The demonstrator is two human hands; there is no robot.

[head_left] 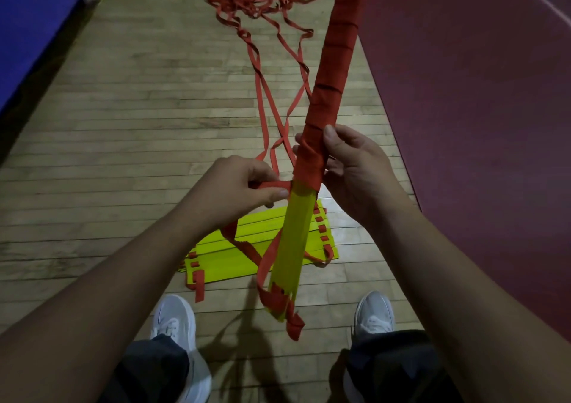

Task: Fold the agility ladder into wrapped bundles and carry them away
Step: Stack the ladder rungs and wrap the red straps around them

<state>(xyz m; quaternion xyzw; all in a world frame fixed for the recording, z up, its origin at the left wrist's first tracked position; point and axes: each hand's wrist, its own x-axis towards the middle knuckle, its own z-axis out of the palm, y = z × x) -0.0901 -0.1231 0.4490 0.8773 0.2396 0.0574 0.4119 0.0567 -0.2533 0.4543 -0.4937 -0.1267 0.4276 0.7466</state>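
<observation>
While my right hand (355, 171) grips the bundle (332, 63) round its wrapped part, tilted up and away from me, my left hand (241, 186) pinches the strap (273, 185) just beside the bare yellow end (the rest is wound in red). A stack (241, 248) of rungs lies on the floor (123, 124) below.

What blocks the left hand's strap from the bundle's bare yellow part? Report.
Nothing visible: the left hand pinches the strap right beside the bare yellow part; loose loops hang lower down.
</observation>
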